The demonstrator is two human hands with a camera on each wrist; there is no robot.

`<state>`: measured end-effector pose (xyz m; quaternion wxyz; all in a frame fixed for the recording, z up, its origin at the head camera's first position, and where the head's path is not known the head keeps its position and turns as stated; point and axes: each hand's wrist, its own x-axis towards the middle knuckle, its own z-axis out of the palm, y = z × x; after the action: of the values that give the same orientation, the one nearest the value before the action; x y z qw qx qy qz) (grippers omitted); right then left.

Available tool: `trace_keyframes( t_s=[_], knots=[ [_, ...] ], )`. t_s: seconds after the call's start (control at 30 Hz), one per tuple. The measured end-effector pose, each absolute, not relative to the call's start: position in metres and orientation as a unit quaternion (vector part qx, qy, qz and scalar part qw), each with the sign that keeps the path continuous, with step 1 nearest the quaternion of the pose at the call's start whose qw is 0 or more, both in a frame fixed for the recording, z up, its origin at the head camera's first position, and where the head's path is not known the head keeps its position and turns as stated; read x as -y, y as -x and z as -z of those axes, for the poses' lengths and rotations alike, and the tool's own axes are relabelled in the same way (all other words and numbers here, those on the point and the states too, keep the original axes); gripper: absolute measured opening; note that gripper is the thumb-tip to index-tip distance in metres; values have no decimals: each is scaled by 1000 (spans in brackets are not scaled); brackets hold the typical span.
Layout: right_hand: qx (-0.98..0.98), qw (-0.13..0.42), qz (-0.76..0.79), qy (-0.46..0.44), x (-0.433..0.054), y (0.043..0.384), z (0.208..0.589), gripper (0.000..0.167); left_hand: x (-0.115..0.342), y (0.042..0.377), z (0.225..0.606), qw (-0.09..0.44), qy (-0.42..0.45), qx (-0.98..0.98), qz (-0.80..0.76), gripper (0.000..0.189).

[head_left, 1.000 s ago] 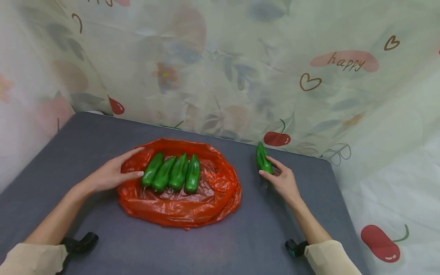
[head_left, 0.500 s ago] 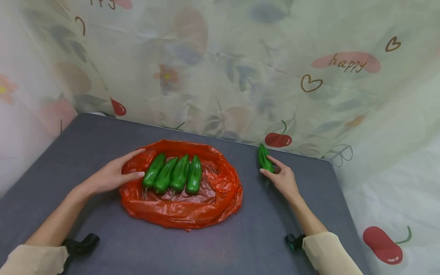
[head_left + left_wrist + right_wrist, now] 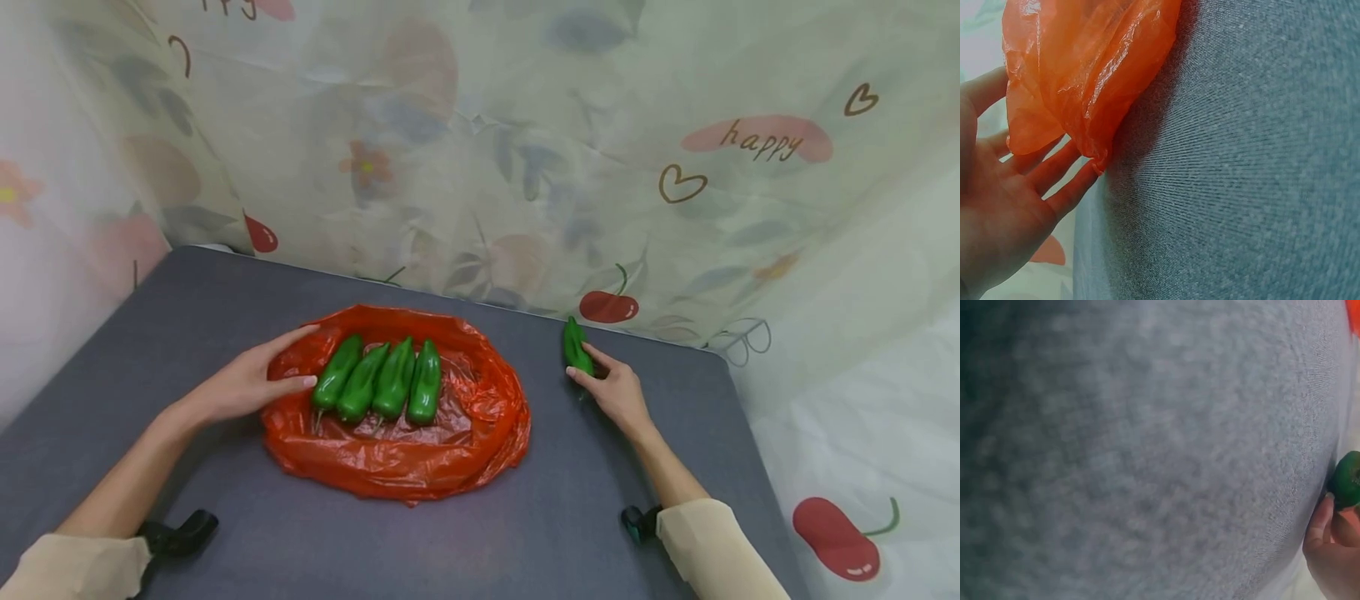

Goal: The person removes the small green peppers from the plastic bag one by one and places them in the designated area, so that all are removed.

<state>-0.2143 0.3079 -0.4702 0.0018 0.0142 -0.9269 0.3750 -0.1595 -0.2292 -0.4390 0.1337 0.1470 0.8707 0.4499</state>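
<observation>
Several glossy green peppers (image 3: pixel 390 383) lie side by side inside a red plastic bag (image 3: pixel 405 467) whose rim is folded open on the grey table. My left hand (image 3: pixel 240 383) rests at the bag's left rim, fingers spread and nearly straight. In the left wrist view those fingers extend along the orange-looking plastic of the bag (image 3: pixel 1079 75). Off to the right, near the table's back edge, another green pepper (image 3: pixel 574 343) points away from me. My right hand (image 3: pixel 618 396) holds its near end between thumb and fingers. The right wrist view catches only part of that pepper (image 3: pixel 1347 478), beside the thumb.
The grey table (image 3: pixel 480 550) runs back to a printed curtain (image 3: pixel 480 167) hanging right behind its far edge. More of this fabric hangs at both sides. A black strap device sits on the left wrist (image 3: pixel 180 533) and another on the right wrist (image 3: pixel 639 523).
The view has shifted slightly. My right hand and the pepper in it have barely moved, with the pepper sitting a little lower. The left hand stays at the bag's rim.
</observation>
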Motion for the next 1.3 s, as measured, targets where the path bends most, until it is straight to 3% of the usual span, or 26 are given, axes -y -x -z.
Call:
trace_keyframes(
  t_s=[0.53, 1.07, 1.3],
  knots=[
    [926, 8, -378, -11, -308, 217, 470, 64, 230, 158, 437, 134, -142, -872, -448, 78],
    [900, 63, -432, 13, -316, 205, 462, 55, 231, 159, 436, 136, -142, -875, -442, 78],
    [866, 92, -490, -24, -312, 197, 459, 48, 233, 157, 436, 130, -148, -876, -440, 79]
  ],
)
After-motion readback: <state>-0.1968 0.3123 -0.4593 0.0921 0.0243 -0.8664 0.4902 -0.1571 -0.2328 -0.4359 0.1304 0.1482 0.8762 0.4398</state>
